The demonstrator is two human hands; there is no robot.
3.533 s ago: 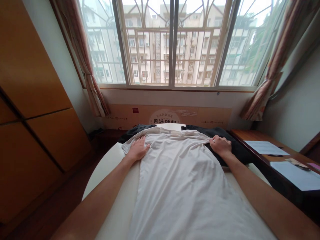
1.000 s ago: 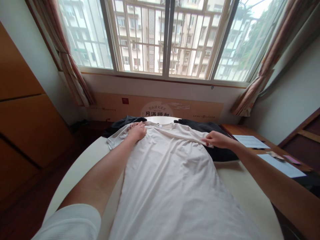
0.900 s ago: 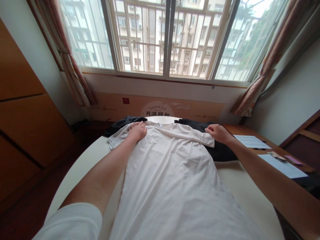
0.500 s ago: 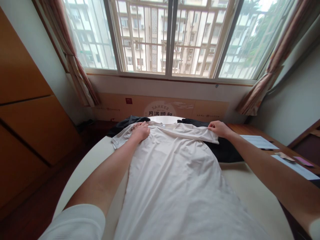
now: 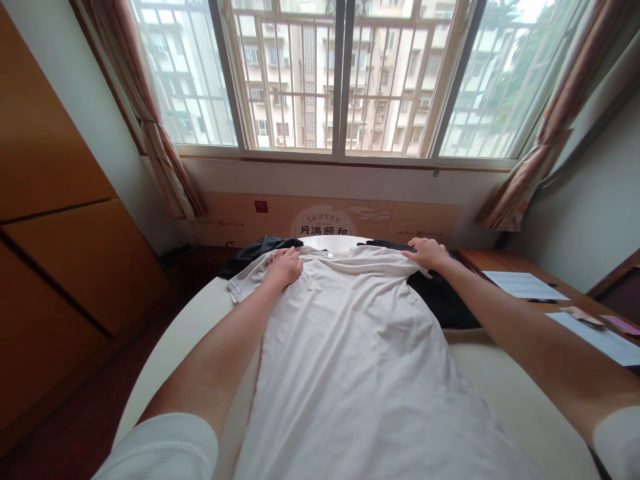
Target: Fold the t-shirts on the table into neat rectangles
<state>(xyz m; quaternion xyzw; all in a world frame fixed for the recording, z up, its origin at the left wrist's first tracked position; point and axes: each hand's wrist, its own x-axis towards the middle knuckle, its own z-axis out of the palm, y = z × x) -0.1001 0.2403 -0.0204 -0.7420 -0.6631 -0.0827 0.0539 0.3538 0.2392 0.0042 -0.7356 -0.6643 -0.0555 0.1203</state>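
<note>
A white T-shirt (image 5: 345,347) lies spread over a round white table (image 5: 175,340), its collar at the far edge. My left hand (image 5: 286,265) rests on the shirt near the left shoulder, fingers laid on the cloth. At the right sleeve, my right hand (image 5: 427,255) touches the fabric with its fingers somewhat apart. Dark cloth (image 5: 440,300) lies under and beside the right sleeve, and more dark cloth (image 5: 250,255) shows behind the left sleeve.
Beyond the table a long printed box (image 5: 225,223) stands against the wall under the window. On the right, a wooden desk (image 5: 480,260) holds paper sheets (image 5: 525,285). Wooden cabinets (image 5: 85,260) stand at the left.
My right hand has loosened its pinch on the right sleeve and moved slightly left, its fingers now more spread. The sleeve end lies more bunched. My left hand stays on the left shoulder.
</note>
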